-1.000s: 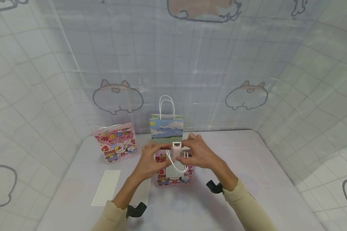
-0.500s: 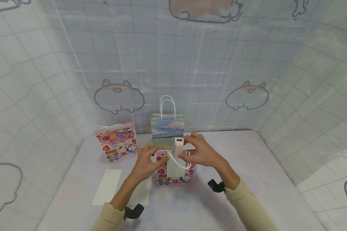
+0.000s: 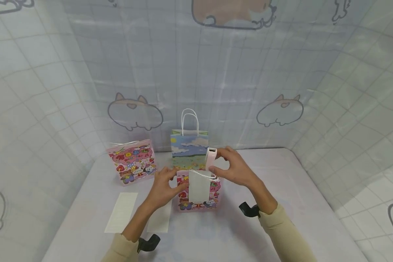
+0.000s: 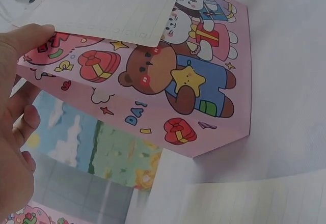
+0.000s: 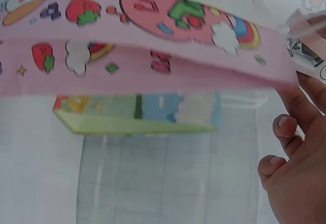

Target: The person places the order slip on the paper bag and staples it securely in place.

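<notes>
A pink gift bag with cartoon animals stands upright in the middle, a blank-looking paper slip lying flat against its upper front. My left hand pinches the bag's upper left edge, thumb in front and fingers behind; the left wrist view shows the thumb at the slip's edge. Above the bag's upper right, my right hand holds a small pink-and-white stapler between thumb and fingers. Its metal inside shows at the edge of the right wrist view. White cord handles droop over the slip.
A second pink cartoon bag leans at the back left. Behind the middle bag stands a blue landscape bag with raised white handles. Two paper strips, one farther left, lie on the table near the left forearm. Patterned curtains surround the table.
The stapler has moved up and right with my right hand, off the bag's top edge. My left hand has drawn slightly left and down, and the handles have dropped lower over the slip.
</notes>
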A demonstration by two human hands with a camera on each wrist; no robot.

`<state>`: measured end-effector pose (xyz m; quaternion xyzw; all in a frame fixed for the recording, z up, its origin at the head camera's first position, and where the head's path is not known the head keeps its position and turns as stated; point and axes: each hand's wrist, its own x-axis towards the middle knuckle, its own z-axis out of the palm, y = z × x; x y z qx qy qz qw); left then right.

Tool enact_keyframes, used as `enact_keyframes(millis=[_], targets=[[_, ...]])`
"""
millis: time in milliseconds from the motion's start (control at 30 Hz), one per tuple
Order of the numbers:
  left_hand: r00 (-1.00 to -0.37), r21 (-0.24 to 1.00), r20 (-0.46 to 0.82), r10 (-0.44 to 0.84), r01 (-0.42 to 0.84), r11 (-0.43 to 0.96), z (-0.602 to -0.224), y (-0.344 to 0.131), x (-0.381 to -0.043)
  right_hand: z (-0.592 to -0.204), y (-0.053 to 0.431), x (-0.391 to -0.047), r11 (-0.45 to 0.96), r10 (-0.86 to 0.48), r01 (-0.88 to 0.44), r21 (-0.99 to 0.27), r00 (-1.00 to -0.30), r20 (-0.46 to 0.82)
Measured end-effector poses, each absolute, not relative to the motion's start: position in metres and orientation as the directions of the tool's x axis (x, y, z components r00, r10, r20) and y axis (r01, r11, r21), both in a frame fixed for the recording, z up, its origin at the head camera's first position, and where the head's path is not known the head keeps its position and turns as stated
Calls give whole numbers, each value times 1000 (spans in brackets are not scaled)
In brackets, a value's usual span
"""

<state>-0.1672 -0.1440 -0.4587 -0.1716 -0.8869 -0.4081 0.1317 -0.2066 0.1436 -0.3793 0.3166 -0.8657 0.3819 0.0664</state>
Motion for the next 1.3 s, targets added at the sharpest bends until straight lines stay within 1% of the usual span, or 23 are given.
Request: enact_keyframes(millis=[167, 300, 567, 933, 1167, 1300], targets=[[-905, 684, 383, 187, 414, 601, -461, -147, -166, -381, 159, -209, 524, -445, -573, -631, -815, 371], [-909, 689, 377, 178, 403, 602, -462, -150, -166, -387, 173, -207, 526, -408, -538, -659, -839, 359], [-913, 697, 368, 178, 398, 597, -463, -153, -165, -408, 204, -196, 602, -347, -438, -668, -897, 275], [-927, 725, 336, 167, 368, 583, -461, -155, -165, -443, 225, -186, 638, -336, -353, -684, -927, 165], [-919, 723, 353, 174, 387, 573, -462, -155, -166, -460, 230, -181, 635, -334, -315, -705, -935, 117], [-917, 725, 356, 180, 393, 566, -463, -155, -165, -471, 233, -177, 651, -328, -270, -709, -943, 58]])
